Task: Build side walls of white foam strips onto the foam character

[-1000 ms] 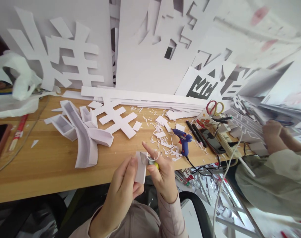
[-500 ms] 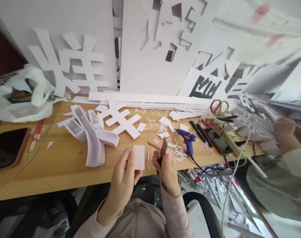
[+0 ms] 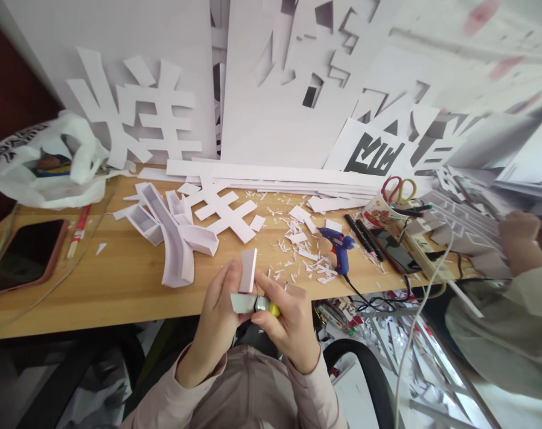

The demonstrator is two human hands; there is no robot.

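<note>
Between the thumb and fingers of my left hand (image 3: 220, 316) stands a small white foam board piece (image 3: 248, 271), its thin edge turned towards me. My right hand (image 3: 293, 316) grips a utility knife (image 3: 262, 304) with a yellow and black handle. Its broad blade points left, across the lower end of the piece; whether it touches cannot be made out. Past my left hand lies a hollow white character part (image 3: 178, 250) with raised walls. A flat cut-out character (image 3: 226, 211) rests behind it.
A blue glue gun (image 3: 339, 247) lies right of my hands among white scraps (image 3: 304, 253). Farther right are black markers (image 3: 364, 237), a phone (image 3: 396, 250), a cup (image 3: 380, 211) with scissors and a power strip (image 3: 425, 253). Another person's hands (image 3: 521, 235) work at the right. A second phone (image 3: 25, 256) lies left.
My right hand has moved left and swung the knife from upright to pointing left, against or near the piece. My left hand has tilted the piece edge-on. The view has shifted slightly.
</note>
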